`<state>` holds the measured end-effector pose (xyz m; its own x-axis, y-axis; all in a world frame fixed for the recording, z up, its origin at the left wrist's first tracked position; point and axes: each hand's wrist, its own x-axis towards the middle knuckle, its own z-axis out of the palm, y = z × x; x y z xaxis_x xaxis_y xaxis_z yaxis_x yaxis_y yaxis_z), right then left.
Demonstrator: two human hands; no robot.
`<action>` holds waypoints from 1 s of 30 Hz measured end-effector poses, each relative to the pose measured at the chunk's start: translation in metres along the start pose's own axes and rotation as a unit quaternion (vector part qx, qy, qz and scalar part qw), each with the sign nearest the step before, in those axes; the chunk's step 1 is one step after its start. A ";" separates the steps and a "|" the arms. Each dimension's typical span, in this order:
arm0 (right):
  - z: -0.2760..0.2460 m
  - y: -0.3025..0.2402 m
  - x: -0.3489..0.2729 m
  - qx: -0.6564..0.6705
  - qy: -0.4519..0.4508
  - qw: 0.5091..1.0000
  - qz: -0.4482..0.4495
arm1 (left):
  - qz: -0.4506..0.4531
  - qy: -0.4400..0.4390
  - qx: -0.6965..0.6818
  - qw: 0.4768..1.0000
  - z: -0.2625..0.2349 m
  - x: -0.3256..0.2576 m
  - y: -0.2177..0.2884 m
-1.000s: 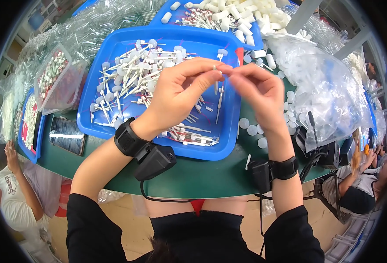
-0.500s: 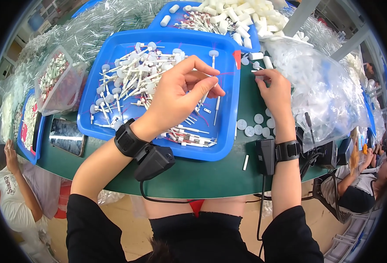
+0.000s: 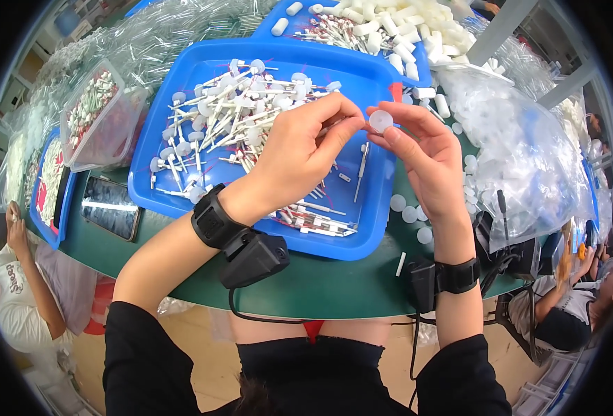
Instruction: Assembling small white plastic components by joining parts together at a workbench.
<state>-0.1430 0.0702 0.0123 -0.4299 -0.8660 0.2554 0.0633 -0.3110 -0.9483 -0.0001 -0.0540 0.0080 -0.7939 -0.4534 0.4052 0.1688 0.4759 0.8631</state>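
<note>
My left hand [image 3: 305, 151] hovers over a blue tray [image 3: 367, 243], with thumb and fingers pinched on a thin white stick whose tip points to the right. My right hand [image 3: 423, 154] holds a small round white cap [image 3: 380, 121] between thumb and forefinger, right at the tip of that stick. The tray holds a pile of white sticks with round caps [image 3: 230, 118] at its far left and several plain sticks [image 3: 313, 218] along its near edge. Both wrists wear black bands with small black devices.
A second blue tray [image 3: 417, 66] behind holds white tubes and sticks. A clear bag of white caps [image 3: 521, 145] lies at the right, with loose caps [image 3: 409, 211] on the green table. Clear tubs [image 3: 95, 114] stand at the left. Other people sit at the lower left and lower right.
My right hand went out to the right, past the tray's edge, and has come back toward my left hand with a white cap in its fingers.
</note>
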 end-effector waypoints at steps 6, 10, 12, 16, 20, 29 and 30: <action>-0.002 0.000 -0.001 -0.022 -0.006 1.000 -0.002 | 0.030 0.051 -0.016 0.998 0.002 0.000 0.001; -0.001 0.001 -0.002 -0.042 -0.012 0.999 0.000 | 0.057 0.054 0.020 0.997 0.001 0.000 -0.005; -0.001 0.000 -0.003 -0.059 -0.005 0.998 -0.007 | 0.068 0.066 0.044 0.995 0.002 0.002 -0.005; 0.000 0.000 -0.003 -0.084 -0.008 0.996 -0.017 | 0.076 0.088 0.095 0.989 0.002 0.003 -0.002; 0.000 0.001 -0.003 -0.087 -0.003 0.996 -0.020 | 0.087 0.090 0.081 0.989 0.003 0.002 -0.006; 0.000 0.000 -0.004 -0.092 0.003 0.996 -0.013 | 0.147 0.073 0.153 0.975 0.002 0.001 -0.006; 0.000 0.000 -0.004 -0.096 0.005 0.995 -0.016 | 0.149 0.060 0.186 0.969 0.000 0.001 -0.005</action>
<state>-0.1414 0.0738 0.0113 -0.4373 -0.8527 0.2857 -0.1243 -0.2574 -0.9583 -0.0017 -0.0562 0.0040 -0.6655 -0.3276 0.6706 0.1394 0.8282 0.5429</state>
